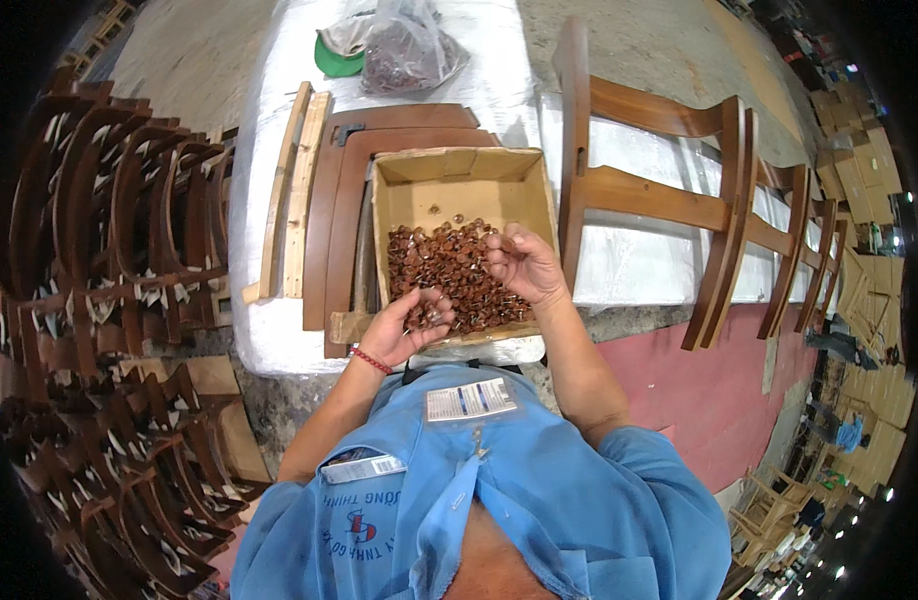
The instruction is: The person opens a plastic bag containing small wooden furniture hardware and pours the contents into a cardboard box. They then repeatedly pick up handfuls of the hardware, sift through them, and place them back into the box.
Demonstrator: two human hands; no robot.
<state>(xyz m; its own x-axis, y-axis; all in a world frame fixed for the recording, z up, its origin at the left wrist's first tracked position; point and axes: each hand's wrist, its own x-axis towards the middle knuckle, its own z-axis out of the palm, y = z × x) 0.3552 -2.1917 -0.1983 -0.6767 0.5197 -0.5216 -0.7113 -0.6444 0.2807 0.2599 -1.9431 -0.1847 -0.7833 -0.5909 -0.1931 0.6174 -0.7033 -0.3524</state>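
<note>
At the bottom centre, a blue shirt [659, 510] carries a badge [472, 399] of small dark print and, to its left, a pocketed packet [364, 467] with a barcode; lettering rings a red-and-blue emblem [357, 525], upside down in the frame. Just above, the left hand [414, 325], below a red bracelet [372, 361] at the wrist, curls loosely over the heap's lower left; I cannot tell whether it grips anything. The right hand [524, 262] hangs over the heap's right side, fingers bent toward the thumb, possibly on a small piece, though this is unclear. The heap of small brown pieces [449, 270] lies between the hands, about equally near both, its pieces pointing every way, without a common long axis. It fills the lower part of an open cardboard box [459, 168]. Brown boards [329, 220] lie left of it, wooden frames [649, 195] right; a clear bag [411, 50] sits at top centre.
</note>
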